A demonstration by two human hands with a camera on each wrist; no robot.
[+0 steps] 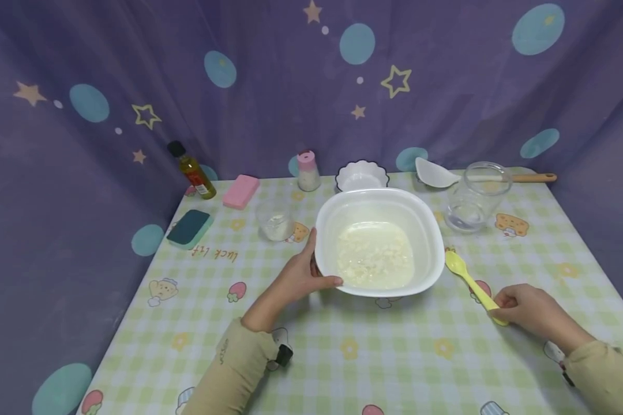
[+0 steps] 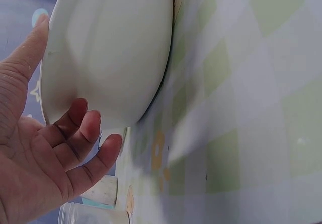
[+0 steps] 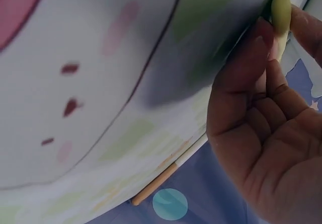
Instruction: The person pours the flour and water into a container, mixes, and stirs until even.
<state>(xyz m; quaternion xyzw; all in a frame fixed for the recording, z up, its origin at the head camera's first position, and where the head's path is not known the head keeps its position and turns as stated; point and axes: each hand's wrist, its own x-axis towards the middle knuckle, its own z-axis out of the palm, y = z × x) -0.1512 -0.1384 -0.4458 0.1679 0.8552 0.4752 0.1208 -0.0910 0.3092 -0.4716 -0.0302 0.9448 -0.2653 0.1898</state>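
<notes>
A white basin with pale, lumpy, wet contents stands mid-table. My left hand grips its near left side, thumb at the rim and fingers against the outer wall; the left wrist view shows this wall and the curled fingertips. To the right of the basin lies a yellow plastic spoon, its bowl pointing away from me. Thumb and fingers of my right hand pinch the end of its handle close to the tablecloth.
Behind the basin are a scalloped dish and pink-capped shaker. Leftward stand a small clear cup, pink sponge, green sponge and oil bottle. A glass jar and wooden-handled ladle are back right.
</notes>
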